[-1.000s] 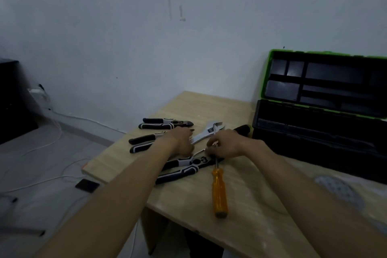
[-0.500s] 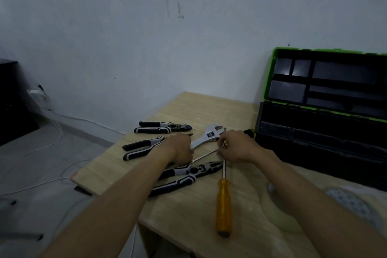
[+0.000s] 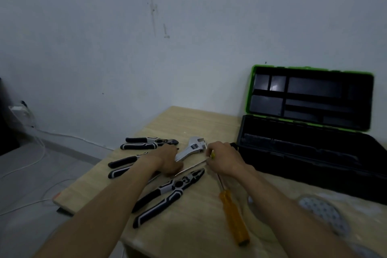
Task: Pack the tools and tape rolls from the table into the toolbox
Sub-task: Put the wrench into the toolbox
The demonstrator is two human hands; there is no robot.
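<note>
While under left grip (image 3: 167,161), wrench (image 3: 193,146) (silver) beside right grip (image 3: 224,159).

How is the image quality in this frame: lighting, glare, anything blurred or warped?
Head view: dim and bluish overall, with soft shadows; a bright glare patch on the open toolbox lid; the tape roll at lower right is smeared and out of focus; wide-angle bending stretches the picture towards its edges; the wrench at centre is fairly sharp.

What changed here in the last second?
The right hand slid right along the black-handled screwdriver and now grips its handle. The left hand, silver adjustable wrench, orange-handled screwdriver, nearest black-and-white pliers and open green-lidded black toolbox stayed put.
</note>
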